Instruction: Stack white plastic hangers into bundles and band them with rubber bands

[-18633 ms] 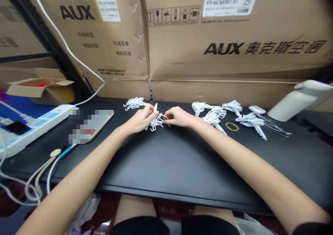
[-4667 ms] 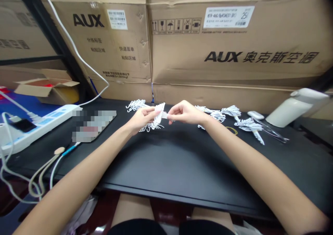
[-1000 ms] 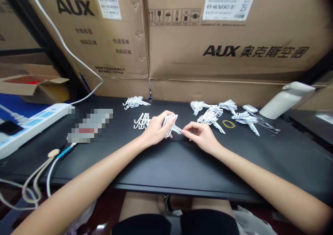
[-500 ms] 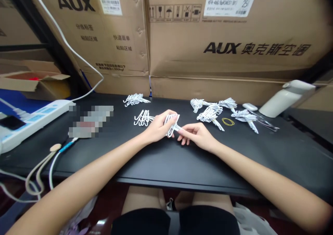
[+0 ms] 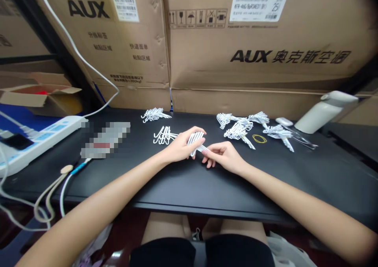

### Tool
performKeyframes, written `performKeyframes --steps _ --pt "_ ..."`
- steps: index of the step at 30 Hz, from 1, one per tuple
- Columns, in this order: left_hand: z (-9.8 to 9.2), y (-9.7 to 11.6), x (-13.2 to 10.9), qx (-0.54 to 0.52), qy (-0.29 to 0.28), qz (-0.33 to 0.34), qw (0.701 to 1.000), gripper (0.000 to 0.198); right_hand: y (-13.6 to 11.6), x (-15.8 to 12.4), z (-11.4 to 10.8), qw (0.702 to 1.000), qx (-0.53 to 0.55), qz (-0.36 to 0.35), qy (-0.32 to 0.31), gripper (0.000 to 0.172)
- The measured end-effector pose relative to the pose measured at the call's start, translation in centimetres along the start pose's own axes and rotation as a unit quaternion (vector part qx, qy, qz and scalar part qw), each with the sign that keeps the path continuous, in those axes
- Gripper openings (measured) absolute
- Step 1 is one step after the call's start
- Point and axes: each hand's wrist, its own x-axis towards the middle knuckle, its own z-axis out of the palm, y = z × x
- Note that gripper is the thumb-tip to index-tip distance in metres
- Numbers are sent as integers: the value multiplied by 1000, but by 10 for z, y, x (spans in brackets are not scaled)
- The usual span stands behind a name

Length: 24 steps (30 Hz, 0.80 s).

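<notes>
Over the middle of the black desk, my left hand [image 5: 183, 143] is closed around a bunch of white hooks [image 5: 197, 137]. My right hand [image 5: 223, 155] pinches the straight ends of the same bunch between thumb and fingers, from the right. Just left of my left hand lies a small group of loose white hooks [image 5: 162, 135], partly hidden behind that hand. Farther back rests another pile of white hooks [image 5: 154, 114]. To the right are several bundles of white hooks [image 5: 238, 131], and beside them a few yellow rubber bands [image 5: 259, 139].
A white bottle [image 5: 326, 111] leans at the right, near a white earphone case [image 5: 284, 121] and glasses [image 5: 304, 141]. At left are a white power strip [image 5: 41, 141], a blurred-out phone-shaped object [image 5: 104, 141] and cables. Large cardboard boxes [image 5: 201, 70] stand along the back of the desk [image 5: 206, 196].
The bunch of hooks has turned slightly in my left hand, with more of its rods now showing side by side. My right hand still grips its ends. The camera view has shifted a little.
</notes>
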Motion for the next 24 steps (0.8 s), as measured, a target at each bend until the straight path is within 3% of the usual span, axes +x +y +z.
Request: performKeyframes --steps 4,8,10,13,15,19,24 --pt "-12 3 3 -25 37 0 999 34 -2 4 -4 998 46 15 -50 42" --pt "-40 3 10 -129 169 -1 977 31 0 18 -7 991 106 54 -53 55" --pt "-56 2 13 -186 235 11 954 27 1 32 -3 997 50 54 -21 51" --pt "-74 1 16 -259 308 2 915 22 2 59 7 992 -116 -1 44 30" --pt "-78 1 16 -284 320 -7 904 21 1 79 16 986 -156 -22 56 23" --pt "-73 -1 16 -276 307 -10 911 21 -2 110 33 973 -216 -62 59 11" --pt "-70 -3 17 -272 296 -7 916 19 -3 126 30 974 -222 -36 13 6"
